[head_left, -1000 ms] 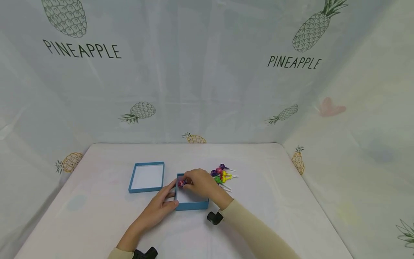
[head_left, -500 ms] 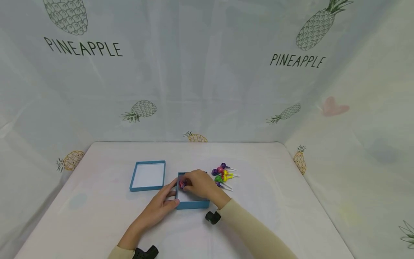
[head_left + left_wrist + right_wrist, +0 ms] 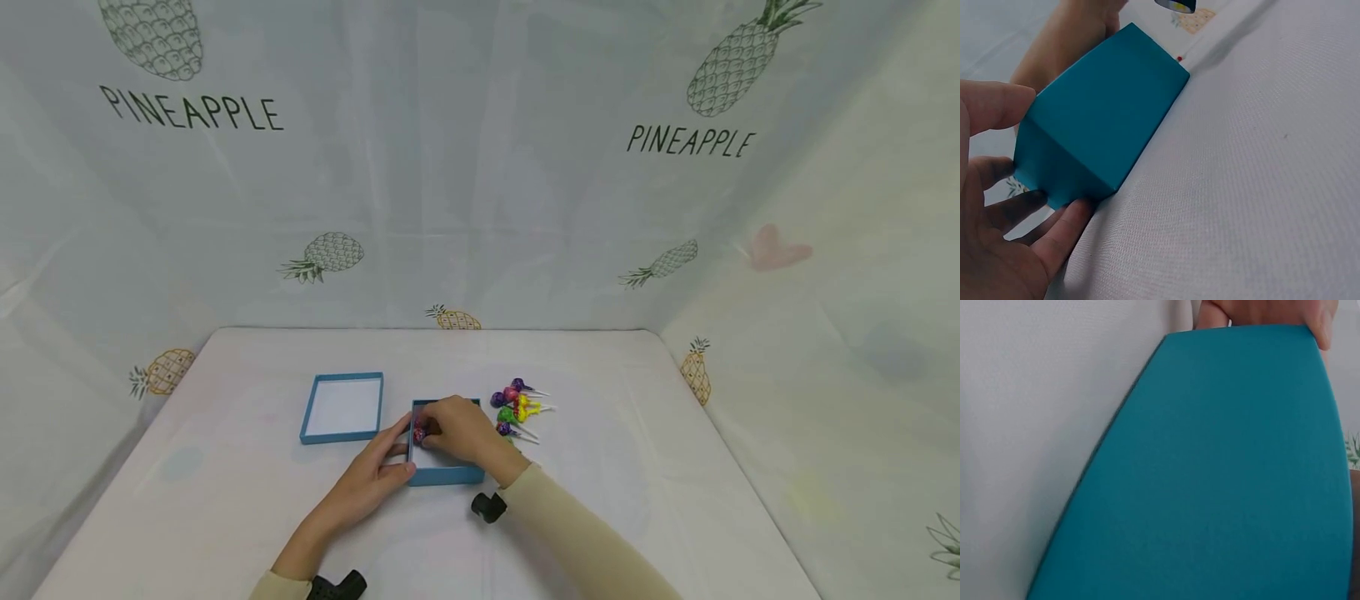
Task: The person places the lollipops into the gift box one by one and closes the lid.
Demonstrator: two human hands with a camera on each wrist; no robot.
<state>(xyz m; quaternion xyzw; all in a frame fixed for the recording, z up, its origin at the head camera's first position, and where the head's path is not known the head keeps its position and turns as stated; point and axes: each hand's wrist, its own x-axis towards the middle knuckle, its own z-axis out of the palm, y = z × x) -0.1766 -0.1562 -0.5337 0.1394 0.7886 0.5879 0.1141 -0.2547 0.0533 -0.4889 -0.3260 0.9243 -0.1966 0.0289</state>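
Note:
A blue open-topped box (image 3: pixel 447 476) with a white inside stands on the table. My left hand (image 3: pixel 365 481) rests against its left side; in the left wrist view the fairly straight fingers (image 3: pixel 1066 234) touch that wall, the thumb at the near corner. My right hand (image 3: pixel 459 428) reaches down into the box and pinches a lollipop with a red and purple wrapper (image 3: pixel 419 435), close to the left wall. Its stick is hidden under the hand. In the right wrist view the box's blue front wall (image 3: pixel 1210 456) fills most of the frame and hides the right fingers.
Several lollipops in purple, pink, yellow and green wrappers (image 3: pixel 522 407) lie right of the box, white sticks pointing right. A matching blue-rimmed lid (image 3: pixel 303 422) lies to the left, white inside up. A pineapple-print curtain (image 3: pixel 487 167) hangs behind the white table (image 3: pixel 645 467).
Inside the box my right hand has moved slightly toward me and left, with the lollipop lower along the left wall. The left hand stays against the box.

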